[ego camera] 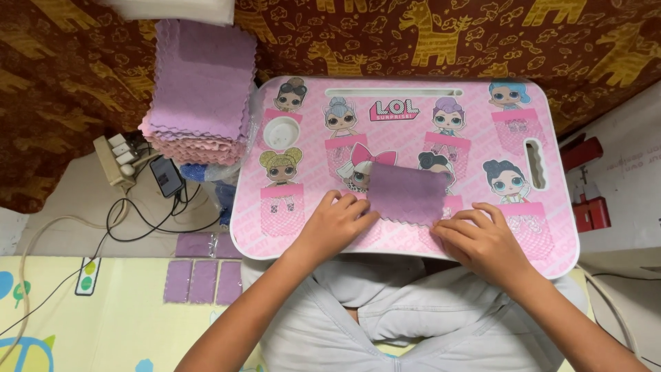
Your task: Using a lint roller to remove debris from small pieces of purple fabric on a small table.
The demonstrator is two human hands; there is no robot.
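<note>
Purple cloth [407, 195], a small square with pinked zigzag edges, lies flat on the pink bench [289, 227], near the middle of its front half and over some of the cartoon doll figures printed there. At the cloth's lower left corner the left hand [335, 225] rests palm down on the bench, its fingers [361, 215] held close together with the tips touching the cloth's edge; whether they pinch it or only press on it cannot be told. At the cloth's lower right corner the right hand [482, 241] also lies palm down, its fingers [460, 219] slightly spread and curled, the tips meeting the zigzag edge. The bench is a small lap table with rounded corners, a round white cup recess [279, 131] well to the left of the cloth, a long slot [392, 91] along the far edge beyond the cloth, and a wavy handle cutout [536, 164] to the cloth's right. Left of the bench and well apart from the cloth stands a tall stack of cloths [200, 96], purple on top and pink lower down. Below that stack, on the floor, lie a phone [167, 176], a power strip [113, 162] with dark cables, and several flat purple pieces [203, 281] in a row.
</note>
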